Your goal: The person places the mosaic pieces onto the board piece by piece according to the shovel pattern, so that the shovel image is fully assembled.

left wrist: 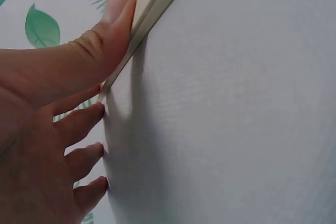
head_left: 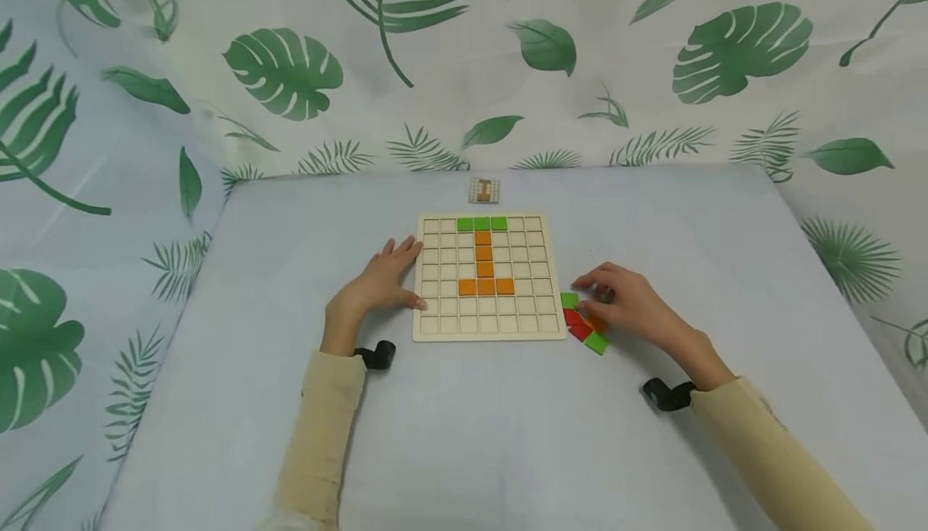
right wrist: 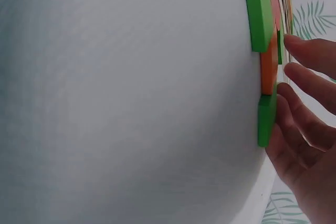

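A cream grid board [head_left: 489, 324] lies flat, with green squares [head_left: 482, 224] in its top row and orange squares [head_left: 484, 254] below them in an I shape. My left hand [head_left: 380, 280] rests at the board's left edge, fingers spread; in the left wrist view the thumb [left wrist: 113, 30] lies against the board's side. Beside the right edge is a loose cluster of tiles: green [head_left: 596, 343], red [head_left: 580, 331] and orange [head_left: 597, 323]. My right hand [head_left: 627, 301] hovers over it with bent fingers, thumb and forefinger apart. In the right wrist view, fingertips touch a green tile [right wrist: 266, 121].
Behind the board lies a small pattern card [head_left: 484, 190] showing a similar figure. A white cloth [head_left: 471, 426] covers the table. A leaf-printed curtain [head_left: 449, 56] hangs behind it. Each wrist carries a black camera mount [head_left: 669, 394].
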A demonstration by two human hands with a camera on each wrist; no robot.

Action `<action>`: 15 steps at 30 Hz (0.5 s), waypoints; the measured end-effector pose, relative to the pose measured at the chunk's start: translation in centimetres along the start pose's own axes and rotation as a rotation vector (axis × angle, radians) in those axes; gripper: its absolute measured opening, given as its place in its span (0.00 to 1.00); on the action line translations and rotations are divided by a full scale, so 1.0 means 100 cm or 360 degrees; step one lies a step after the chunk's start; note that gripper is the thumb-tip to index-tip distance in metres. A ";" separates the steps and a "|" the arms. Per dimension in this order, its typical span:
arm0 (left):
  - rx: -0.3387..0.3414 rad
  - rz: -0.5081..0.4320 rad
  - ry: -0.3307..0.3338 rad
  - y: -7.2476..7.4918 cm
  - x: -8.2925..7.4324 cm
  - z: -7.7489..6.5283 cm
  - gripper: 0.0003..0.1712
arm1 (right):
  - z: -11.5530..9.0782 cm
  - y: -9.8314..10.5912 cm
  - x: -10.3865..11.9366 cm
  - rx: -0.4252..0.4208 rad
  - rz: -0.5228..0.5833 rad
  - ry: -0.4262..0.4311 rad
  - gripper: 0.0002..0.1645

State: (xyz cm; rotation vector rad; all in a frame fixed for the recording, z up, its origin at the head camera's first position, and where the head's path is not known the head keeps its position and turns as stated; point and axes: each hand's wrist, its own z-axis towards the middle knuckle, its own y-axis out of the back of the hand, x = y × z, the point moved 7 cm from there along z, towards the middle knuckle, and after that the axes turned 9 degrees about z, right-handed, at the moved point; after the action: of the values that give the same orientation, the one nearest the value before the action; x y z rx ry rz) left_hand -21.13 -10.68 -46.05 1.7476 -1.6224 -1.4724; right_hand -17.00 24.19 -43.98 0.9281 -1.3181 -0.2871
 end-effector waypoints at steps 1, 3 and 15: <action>-0.0024 -0.0001 0.0005 0.003 -0.001 0.001 0.64 | 0.002 0.002 0.001 0.0003 0.0001 0.0012 0.16; -0.0064 -0.0006 -0.0020 0.008 -0.004 0.006 0.63 | 0.005 0.008 0.000 -0.0010 -0.0011 0.0012 0.15; -0.0053 -0.0007 -0.0012 0.005 0.001 0.002 0.63 | -0.002 0.003 -0.001 -0.0038 -0.0032 0.0096 0.14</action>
State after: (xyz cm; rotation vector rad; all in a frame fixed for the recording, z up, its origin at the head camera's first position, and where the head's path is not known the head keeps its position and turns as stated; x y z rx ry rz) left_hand -21.61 -10.84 -45.80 1.7311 -1.5897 -1.5009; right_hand -16.98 24.55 -43.84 0.9237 -1.2482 -0.2880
